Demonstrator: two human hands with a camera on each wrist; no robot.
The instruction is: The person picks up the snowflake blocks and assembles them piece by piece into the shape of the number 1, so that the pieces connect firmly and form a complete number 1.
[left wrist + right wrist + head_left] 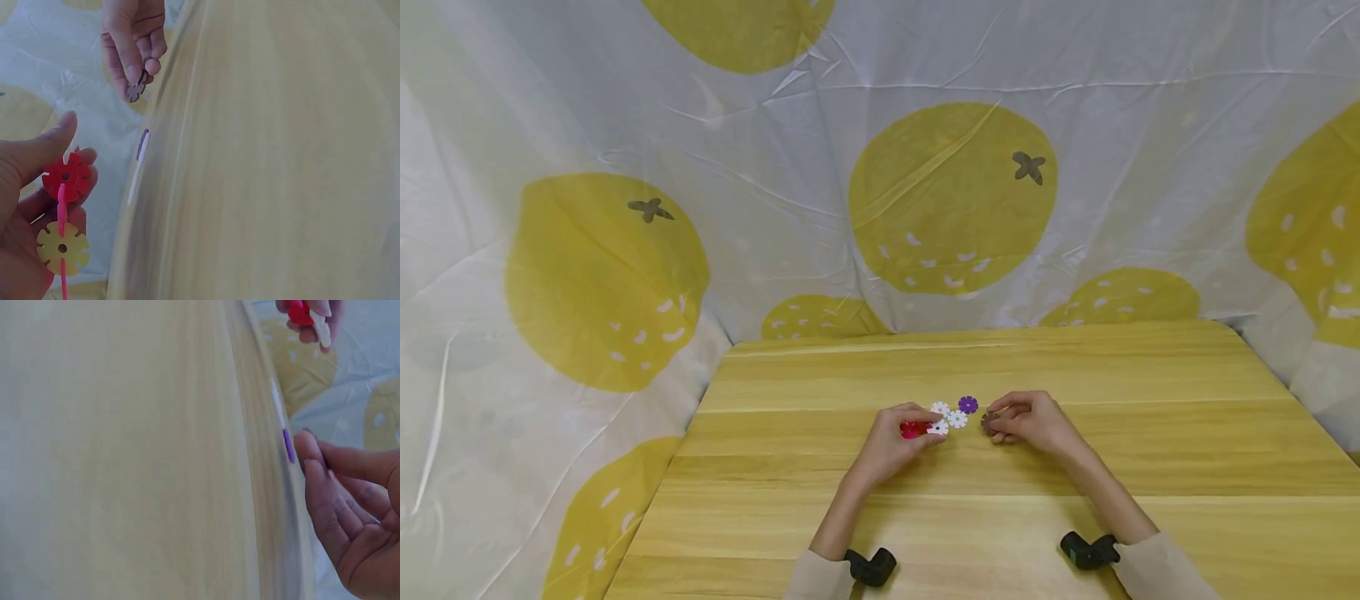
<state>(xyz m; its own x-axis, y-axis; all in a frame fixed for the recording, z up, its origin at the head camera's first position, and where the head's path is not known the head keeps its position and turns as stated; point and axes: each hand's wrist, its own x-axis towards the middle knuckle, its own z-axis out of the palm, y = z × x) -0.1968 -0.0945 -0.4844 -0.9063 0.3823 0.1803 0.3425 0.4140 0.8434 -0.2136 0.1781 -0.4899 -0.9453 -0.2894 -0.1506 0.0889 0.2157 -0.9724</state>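
My left hand (887, 442) holds a small chain of notched plastic discs. In the left wrist view a red disc (76, 170) lies by the thumb. A pink disc (62, 212) seen edge-on joins it to a yellow disc (76, 251). At the chain's other end a white disc (320, 328) shows in the right wrist view. Between thumb and fingers, my right hand (1033, 421) pinches a dark brown notched disc (134, 94). On the table between the hands lie a white disc (958, 419), another partly covered white disc (939, 407) and a purple disc (968, 403).
The wood-grain table (1000, 533) reaches back to a pale cloth (760, 208) printed with large yellow fruit. A black wrist camera (872, 568) is worn on the left forearm, and another black camera (1086, 552) on the right.
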